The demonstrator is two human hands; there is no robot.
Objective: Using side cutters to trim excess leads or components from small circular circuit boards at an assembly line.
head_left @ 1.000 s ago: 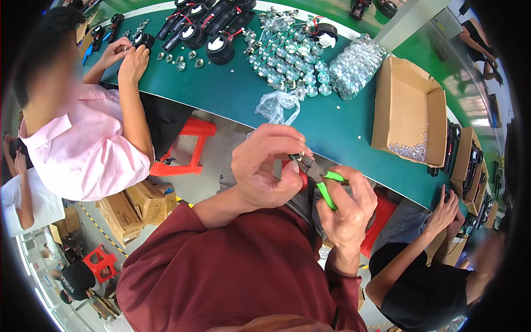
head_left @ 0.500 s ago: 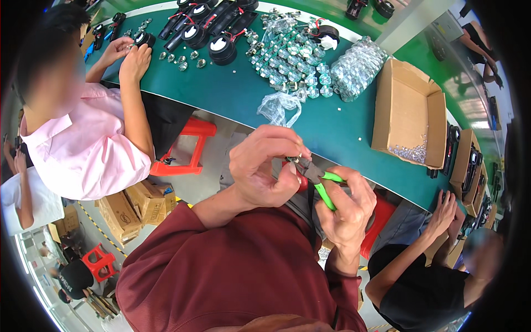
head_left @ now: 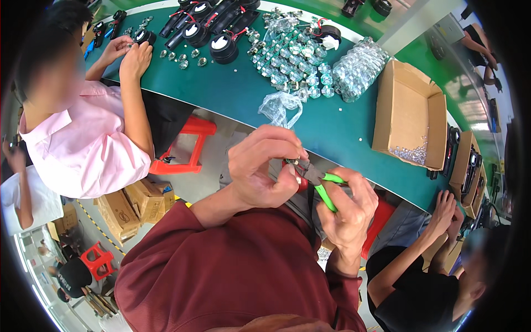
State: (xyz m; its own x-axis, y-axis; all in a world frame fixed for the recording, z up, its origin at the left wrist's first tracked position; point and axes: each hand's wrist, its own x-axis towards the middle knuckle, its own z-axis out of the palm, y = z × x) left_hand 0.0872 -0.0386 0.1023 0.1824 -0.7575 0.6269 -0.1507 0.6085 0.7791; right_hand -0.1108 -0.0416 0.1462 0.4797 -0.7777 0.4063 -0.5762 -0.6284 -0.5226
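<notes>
My left hand [head_left: 260, 169] is closed in a pinch, with the thumb and fingertips around a small part [head_left: 291, 161] that looks like a little circuit board; most of it is hidden by the fingers. In my right hand [head_left: 351, 210] is a pair of green-handled cutting pliers [head_left: 313, 175], its handles partly spread. The jaws reach up to the small part at my left fingertips; whether they grip it I cannot tell. Both hands are raised in front of the table's near edge. Beyond them lies a crumpled clear plastic bag [head_left: 280, 108].
On the green table [head_left: 232, 91] lie a pile of clear-capped small boards [head_left: 293, 55], a bubble-wrapped bundle [head_left: 359, 69] and black round units [head_left: 223, 50]. A cardboard box [head_left: 409, 110] holds tiny clear pieces. Co-workers sit left [head_left: 88, 144] and right [head_left: 420, 282]. A red stool [head_left: 193, 149] stands left.
Both hands keep nearly the same pose, and the pliers' jaws have shifted very slightly at my left fingertips. The co-worker on the right has moved their head a little.
</notes>
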